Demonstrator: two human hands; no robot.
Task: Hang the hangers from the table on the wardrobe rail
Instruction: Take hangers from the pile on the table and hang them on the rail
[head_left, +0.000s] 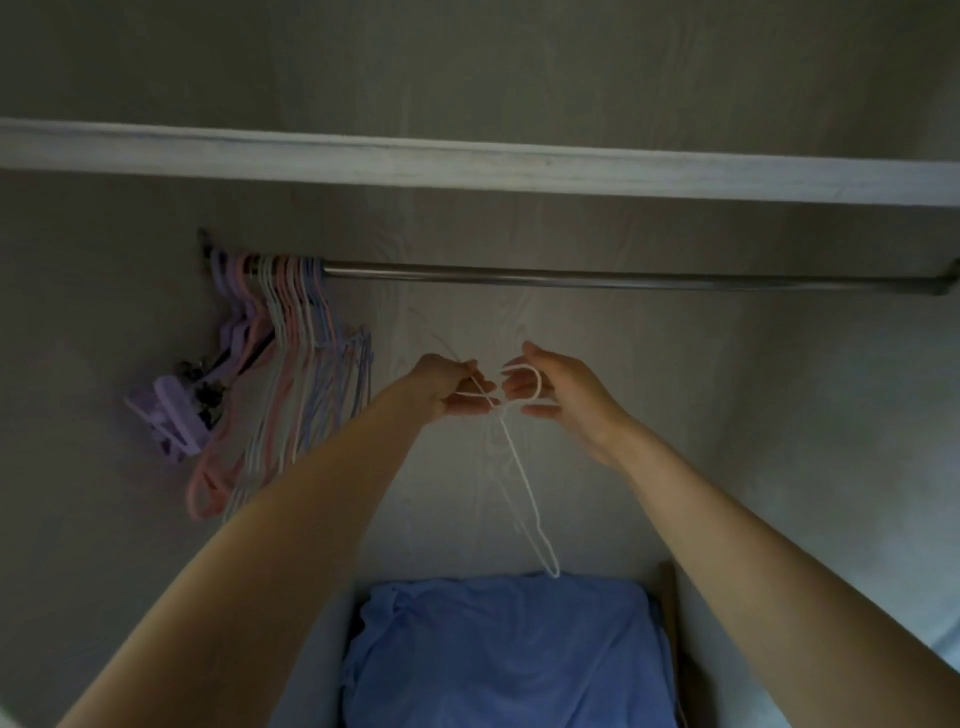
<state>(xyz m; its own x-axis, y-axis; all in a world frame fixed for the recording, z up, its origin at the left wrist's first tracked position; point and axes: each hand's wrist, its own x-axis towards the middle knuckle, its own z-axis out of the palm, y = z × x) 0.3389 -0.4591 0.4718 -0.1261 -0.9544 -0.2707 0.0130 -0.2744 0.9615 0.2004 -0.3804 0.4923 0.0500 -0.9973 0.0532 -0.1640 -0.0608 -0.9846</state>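
Observation:
A thin white hanger (521, 467) hangs between my two hands, below the metal wardrobe rail (597, 278). My right hand (558, 397) pinches its hook at the top. My left hand (452, 387) grips the white wire just left of the hook, where more thin white wire seems to run up and left. The hanger's body trails down toward the blue cloth. Both hands are well below the rail, near its middle. A bunch of pink, purple, blue and white hangers (291, 364) hangs at the rail's left end.
A white shelf edge (467, 161) runs across above the rail. A purple clip hanger (166, 415) dangles at the far left. Folded blue cloth (504, 654) lies in the wardrobe bottom, beside a brown box edge (670, 613). The rail right of the bunch is bare.

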